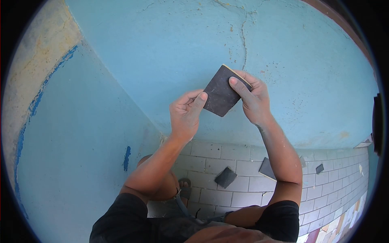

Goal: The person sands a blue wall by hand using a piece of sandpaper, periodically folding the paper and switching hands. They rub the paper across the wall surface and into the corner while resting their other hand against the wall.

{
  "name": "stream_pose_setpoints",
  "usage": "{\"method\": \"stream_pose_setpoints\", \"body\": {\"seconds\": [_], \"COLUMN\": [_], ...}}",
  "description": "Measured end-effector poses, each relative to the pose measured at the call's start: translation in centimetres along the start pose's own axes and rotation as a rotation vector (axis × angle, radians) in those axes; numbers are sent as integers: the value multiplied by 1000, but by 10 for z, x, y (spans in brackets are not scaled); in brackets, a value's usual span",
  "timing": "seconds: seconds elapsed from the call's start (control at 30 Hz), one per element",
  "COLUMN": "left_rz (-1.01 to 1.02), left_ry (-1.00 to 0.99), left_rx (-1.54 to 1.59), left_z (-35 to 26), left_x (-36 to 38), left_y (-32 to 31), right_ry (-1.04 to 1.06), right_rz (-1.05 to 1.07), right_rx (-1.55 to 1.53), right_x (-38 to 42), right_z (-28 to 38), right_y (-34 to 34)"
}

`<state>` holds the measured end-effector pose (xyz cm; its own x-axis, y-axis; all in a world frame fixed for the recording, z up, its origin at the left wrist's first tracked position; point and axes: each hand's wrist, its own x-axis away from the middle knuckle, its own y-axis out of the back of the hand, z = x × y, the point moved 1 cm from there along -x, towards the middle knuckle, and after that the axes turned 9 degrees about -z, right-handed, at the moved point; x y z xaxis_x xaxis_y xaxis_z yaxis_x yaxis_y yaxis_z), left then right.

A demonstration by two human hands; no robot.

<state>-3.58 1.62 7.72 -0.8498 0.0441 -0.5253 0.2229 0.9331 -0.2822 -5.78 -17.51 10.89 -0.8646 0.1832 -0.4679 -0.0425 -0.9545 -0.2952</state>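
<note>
A dark grey sheet of sandpaper [221,94], with a pale yellowish edge along its upper right side, is held up in front of the blue wall. My left hand [189,109] pinches its lower left edge, thumb on the dark face and the other fingers curled behind. At the right corner my right hand [255,97] grips it, thumb pressed on the front and fingers behind. Both hands look dusty. The sheet is tilted, one corner pointing up.
The blue wall [182,48] has a crack and flaked spots. Another wall [81,133] meets it at the left. On the tiled floor [219,198] lie a dark square piece [225,177], a second dark piece [266,169] partly behind my right arm, and a smaller one [319,168].
</note>
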Motion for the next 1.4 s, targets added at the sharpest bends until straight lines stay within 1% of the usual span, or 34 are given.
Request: {"method": "stream_pose_setpoints", "body": {"seconds": [0.37, 0.57, 0.67, 0.73, 0.77, 0.83, 0.87, 0.93, 1.07, 1.13, 1.23, 1.27, 1.33, 1.37, 1.4], "left_rz": [-14, -6, -2, 102, 100, 78, 79, 53, 69, 59, 79, 80, 71, 69, 31], "left_ry": [5, -1, 1, 96, 96, 73, 73, 72, 61, 48, 62, 62, 72, 71, 63], "left_rx": [21, -9, -16, -49, -48, -42, -42, -22, -32, -1, 11, 11, 31, 30, 22], "left_z": [2, 3, 3, 5, 4, 3, 3, 3, 2, 2, 3, 3, 2, 2, 2], "left_x": [1, 1, 0, -1, -1, -1, 0, 1, 1, 0, -1, -1, -2, -2, -2], "left_y": [0, 1, 2, 5, 4, 2, 1, -1, -2, 0, 2, 2, 3, 3, 2], "right_ry": [5, -24, -14, -26, -27, -15, -15, 6, 4, -52, -91, -91, -98, -99, -91], "right_rz": [-15, -14, -34, -90, -89, -142, -143, -109, -131, -34, 8, 7, -14, -13, 11], "right_rx": [28, -8, -8, 86, 88, -17, -16, 112, 147, 252, 287, 288, 140, 139, 82], "right_x": [1, 2, 1, 0, 0, 1, 2, 4, 1, 2, 4, 4, 3, 3, 3], "right_z": [0, 1, 1, 3, 3, 3, 4, 7, 3, 2, -4, -5, -6, -6, -5], "right_y": [0, -1, -1, 0, -2, -7, -8, -10, -8, -5, -6, -7, -9, -10, -10]}}
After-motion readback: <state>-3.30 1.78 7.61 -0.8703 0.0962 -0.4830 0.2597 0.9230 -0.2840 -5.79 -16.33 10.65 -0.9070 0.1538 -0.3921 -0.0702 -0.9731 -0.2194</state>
